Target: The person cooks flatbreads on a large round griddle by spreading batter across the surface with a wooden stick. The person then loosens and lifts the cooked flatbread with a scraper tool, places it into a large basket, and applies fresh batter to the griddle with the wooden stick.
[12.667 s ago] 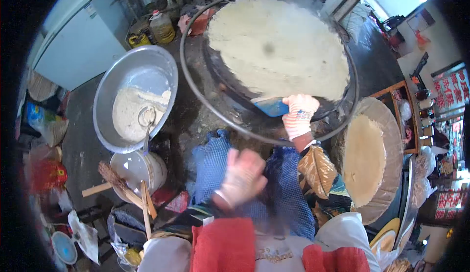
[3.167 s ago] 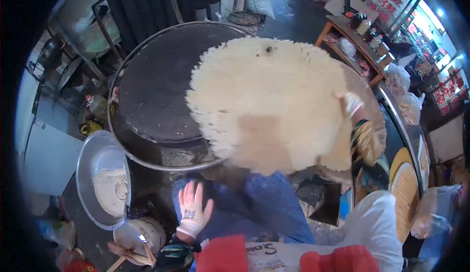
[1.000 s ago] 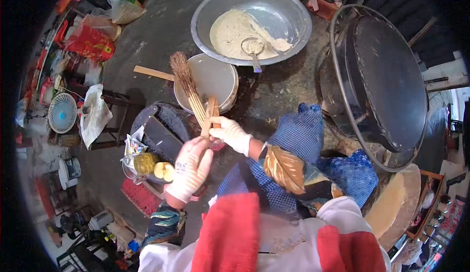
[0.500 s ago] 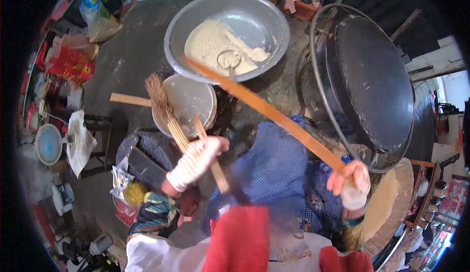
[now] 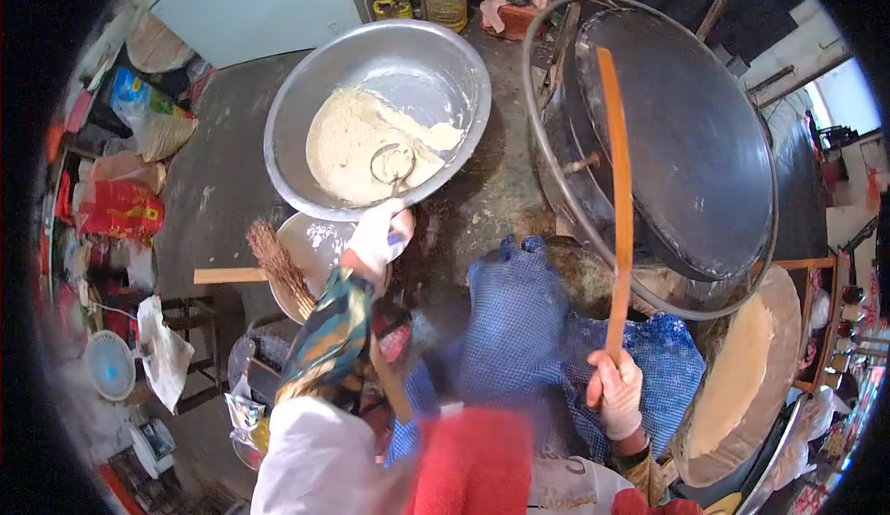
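Note:
My left hand (image 5: 378, 234), in a white glove, is closed round the handle of a ladle (image 5: 393, 165) at the near rim of a large metal basin (image 5: 280, 158). The ladle's round head lies in pale batter (image 5: 348, 139). My right hand (image 5: 617, 394), also gloved, grips the lower end of a long flat wooden stick (image 5: 619, 181). The stick points up and away, across the ring in front of a dark round griddle (image 5: 700, 144). A bucket (image 5: 320, 237) with a straw brush (image 5: 278, 260) across it stands below the basin, partly hidden by my left arm.
A pale flatbread (image 5: 737, 376) lies on a round tray at the right. A metal ring (image 5: 547, 158) surrounds the griddle. Oil jugs (image 5: 446, 0) stand behind the basin. Bags (image 5: 120, 209) and a fan (image 5: 110, 365) are at the left. A blue checked cloth (image 5: 519, 320) covers my legs.
My left hand has gone from beside the brush up to the ladle handle and closed on it. The long stick in my right hand has swung from slanting left to nearly upright in view.

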`<move>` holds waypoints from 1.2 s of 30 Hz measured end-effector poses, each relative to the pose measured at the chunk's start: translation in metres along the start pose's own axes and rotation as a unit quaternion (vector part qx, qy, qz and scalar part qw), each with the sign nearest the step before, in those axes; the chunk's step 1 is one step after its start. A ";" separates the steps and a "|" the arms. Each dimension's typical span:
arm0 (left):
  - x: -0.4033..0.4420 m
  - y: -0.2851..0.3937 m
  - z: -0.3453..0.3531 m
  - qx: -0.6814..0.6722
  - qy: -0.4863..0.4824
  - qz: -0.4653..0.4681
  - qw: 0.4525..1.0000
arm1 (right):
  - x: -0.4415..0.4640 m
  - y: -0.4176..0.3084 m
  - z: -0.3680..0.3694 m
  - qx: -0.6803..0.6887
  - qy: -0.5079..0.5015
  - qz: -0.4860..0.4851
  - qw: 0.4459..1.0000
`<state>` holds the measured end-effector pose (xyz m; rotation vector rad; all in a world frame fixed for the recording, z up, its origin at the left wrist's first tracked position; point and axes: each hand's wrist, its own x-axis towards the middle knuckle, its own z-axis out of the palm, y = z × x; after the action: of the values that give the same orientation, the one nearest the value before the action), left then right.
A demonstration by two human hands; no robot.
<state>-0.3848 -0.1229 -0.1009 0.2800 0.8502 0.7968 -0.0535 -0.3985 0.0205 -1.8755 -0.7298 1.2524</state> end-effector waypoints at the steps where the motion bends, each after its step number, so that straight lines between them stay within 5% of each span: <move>1: -0.002 0.005 -0.011 -0.066 0.017 -0.039 0.997 | -0.002 0.011 -0.005 0.015 0.024 0.004 1.000; 2: -0.003 0.008 -0.020 -0.132 0.036 -0.078 0.988 | -0.004 0.019 -0.010 0.030 0.047 0.009 0.998; 5: -0.022 0.023 -0.019 0.155 0.130 0.019 0.979 | -0.008 0.032 -0.014 0.055 0.080 0.009 0.995; 8: 0.003 0.056 -0.043 0.422 0.170 0.135 0.880 | -0.009 0.040 -0.014 0.086 0.109 0.010 0.990; 9: 0.029 0.069 -0.069 0.534 0.246 0.174 0.790 | -0.009 0.041 -0.013 0.095 0.113 0.011 0.989; 10: 0.044 0.089 -0.068 0.592 0.317 0.101 0.734 | -0.009 0.042 -0.013 0.104 0.118 0.011 0.988; 12: 0.083 0.116 -0.121 0.614 0.304 0.121 0.718 | -0.011 0.042 -0.014 0.101 0.128 0.017 0.986; 14: 0.092 0.115 -0.111 0.639 0.342 0.043 0.687 | -0.013 0.044 -0.014 0.094 0.135 0.026 0.986; 17: 0.081 0.095 -0.110 0.710 0.272 0.028 0.649 | -0.017 0.043 -0.014 0.071 0.154 0.022 0.985; 20: 0.048 0.087 -0.091 0.699 0.231 -0.058 0.674 | -0.014 0.039 -0.012 0.093 0.157 0.025 0.983; 22: 0.021 0.082 -0.071 0.765 0.092 -0.058 0.634 | -0.009 0.044 -0.014 0.090 0.134 0.006 0.987; 25: -0.002 0.062 -0.028 0.740 0.066 -0.087 0.664 | -0.011 0.040 -0.012 0.134 0.128 0.023 0.982; 27: 0.005 0.047 -0.031 0.595 0.023 -0.075 0.800 | -0.014 0.044 -0.016 0.133 0.125 0.003 0.983; 28: 0.010 0.043 -0.032 0.593 0.018 -0.071 0.802 | -0.017 0.045 -0.018 0.134 0.124 -0.012 0.983; 31: 0.012 0.027 -0.003 0.252 0.025 -0.089 0.963 | -0.031 0.040 -0.021 0.124 0.132 -0.030 0.983; 32: 0.017 0.020 -0.003 0.255 0.014 -0.089 0.963 | -0.036 0.040 -0.022 0.124 0.143 -0.035 0.981; 34: 0.042 -0.001 -0.008 -0.096 -0.065 -0.202 0.973 | -0.042 0.038 -0.024 0.126 0.166 -0.006 0.978; 35: 0.040 -0.012 0.000 -0.196 -0.199 -0.238 0.930 | -0.046 0.036 -0.023 0.174 0.175 0.013 0.969; 36: 0.038 -0.024 0.010 -0.256 -0.190 -0.226 0.920 | -0.047 0.037 -0.023 0.187 0.161 0.011 0.969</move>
<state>-0.3504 -0.1113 -0.1282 -0.2219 0.2939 0.4792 -0.0474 -0.4624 0.0190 -1.7152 -0.2766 0.9814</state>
